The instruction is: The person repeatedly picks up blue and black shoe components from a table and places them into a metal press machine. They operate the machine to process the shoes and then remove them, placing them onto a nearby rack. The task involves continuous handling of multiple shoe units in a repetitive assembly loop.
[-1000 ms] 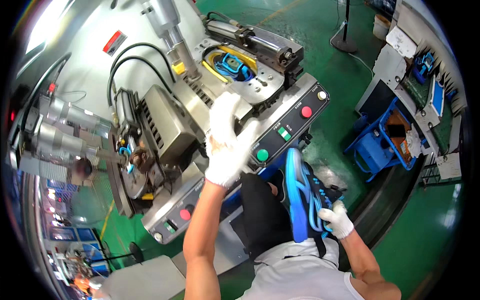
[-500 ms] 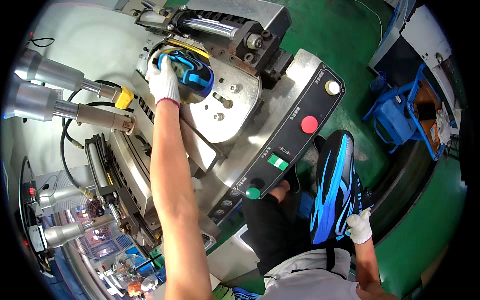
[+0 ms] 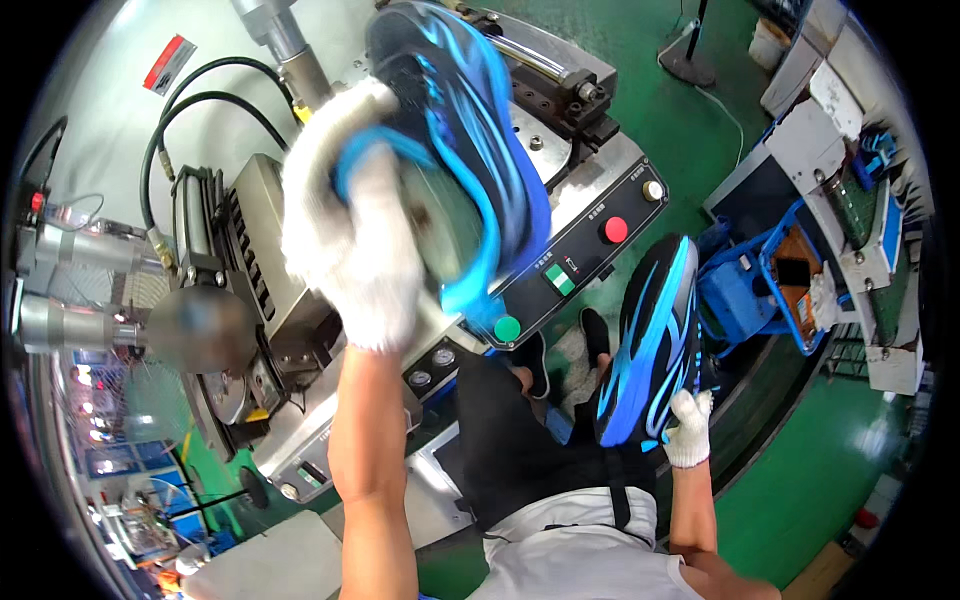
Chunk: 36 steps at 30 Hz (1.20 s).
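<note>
Hands, both in white knit gloves, each grip one black-and-blue shoe. Right hand (image 3: 688,430), low beside the person's hip, is closed round the heel of a shoe (image 3: 650,345) held toe-up over the green floor (image 3: 820,480). Left hand (image 3: 350,250), raised close to the camera and motion-blurred, is clamped on a second shoe (image 3: 470,140), fingers hooked into its opening, sole facing right. This shoe hangs above the press (image 3: 260,270), in front of its metal bed. Beyond it, the black control panel (image 3: 590,255) carries a green button (image 3: 507,328), a red button (image 3: 616,229) and a small knob. Farther off, a blue cart (image 3: 760,290) and a bench stand on the floor.

Risk, as judged: the raised shoe is held by its collar alone, so a fast swing could twist it loose onto the bed; its toe also passes near the panel and could strike a button. The lower shoe, pinched at the heel, could slip to the floor.
</note>
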Each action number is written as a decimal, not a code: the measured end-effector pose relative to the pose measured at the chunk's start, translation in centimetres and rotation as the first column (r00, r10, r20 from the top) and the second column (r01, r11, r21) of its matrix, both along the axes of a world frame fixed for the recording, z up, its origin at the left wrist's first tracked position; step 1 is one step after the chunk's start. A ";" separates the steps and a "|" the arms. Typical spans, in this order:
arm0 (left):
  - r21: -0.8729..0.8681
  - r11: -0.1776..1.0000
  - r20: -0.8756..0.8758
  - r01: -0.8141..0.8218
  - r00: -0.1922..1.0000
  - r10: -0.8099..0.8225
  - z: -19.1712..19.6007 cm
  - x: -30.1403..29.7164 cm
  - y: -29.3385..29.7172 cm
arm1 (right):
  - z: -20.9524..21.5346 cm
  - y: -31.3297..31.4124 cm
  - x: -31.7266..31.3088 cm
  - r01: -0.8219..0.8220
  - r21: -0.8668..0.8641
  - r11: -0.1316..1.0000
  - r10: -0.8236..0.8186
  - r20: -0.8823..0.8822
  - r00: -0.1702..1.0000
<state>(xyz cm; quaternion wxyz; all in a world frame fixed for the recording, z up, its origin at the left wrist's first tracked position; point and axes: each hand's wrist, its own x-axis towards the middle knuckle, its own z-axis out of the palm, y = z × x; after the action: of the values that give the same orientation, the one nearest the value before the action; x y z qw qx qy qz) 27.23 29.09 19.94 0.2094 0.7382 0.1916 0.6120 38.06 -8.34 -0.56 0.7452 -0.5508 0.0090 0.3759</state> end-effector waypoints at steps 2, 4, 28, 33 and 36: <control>0.142 0.968 -0.126 0.206 0.974 -0.188 -1.0 -5.2 -4.4 | 1.3 1.9 1.0 0.065 -0.022 0.998 -0.061 0.142 0.988; -0.154 0.902 -0.130 0.403 0.897 -0.423 -2.7 -9.2 -9.9 | 3.0 4.4 2.6 0.163 -0.028 0.986 -0.147 0.310 0.939; -0.812 0.477 -0.147 0.336 0.673 -0.725 -21.6 -29.7 -17.1 | 8.5 58.1 9.7 0.102 -0.806 0.583 0.757 0.494 -0.428; -0.822 0.481 -0.205 0.306 0.630 -0.749 -20.4 -28.5 -15.9 | 8.9 57.8 10.4 0.117 -0.824 0.555 0.788 0.475 -0.392; -0.812 0.560 -0.357 0.162 0.621 -0.698 -20.3 -26.7 -16.0 | 8.6 58.6 10.8 0.154 -0.830 0.536 0.792 0.431 -0.433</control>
<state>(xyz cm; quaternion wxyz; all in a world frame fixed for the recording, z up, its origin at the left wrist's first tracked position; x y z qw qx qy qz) 0.49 13.06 -0.38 0.5516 0.7812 0.2699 0.1124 48.83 50.26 8.02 0.0198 -0.7594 -0.6502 0.0148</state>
